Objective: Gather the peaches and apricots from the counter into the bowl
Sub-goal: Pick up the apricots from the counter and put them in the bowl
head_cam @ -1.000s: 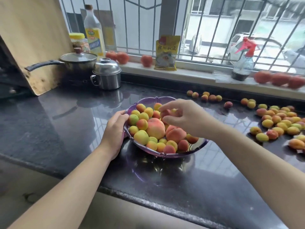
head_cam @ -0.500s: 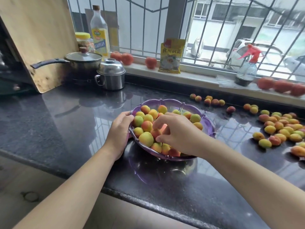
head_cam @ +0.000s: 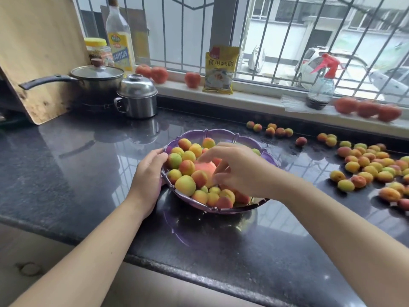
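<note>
My right hand (head_cam: 239,168) hovers over the purple bowl (head_cam: 223,135), fingers spread loose and pinching nothing, tips just above the big peach (head_cam: 204,168) in the heap. My left hand (head_cam: 150,171) grips the bowl's near-left rim, steadying it. The apricots still loose on the counter (head_cam: 66,156) lie off to my right, the main scatter (head_cam: 371,167) well apart from the bowl, so my right hand is the nearer one for the next pick.

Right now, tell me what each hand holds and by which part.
The left hand holds the purple bowl by its left rim. The right hand hovers over the fruit with fingers spread, holding nothing.
</note>
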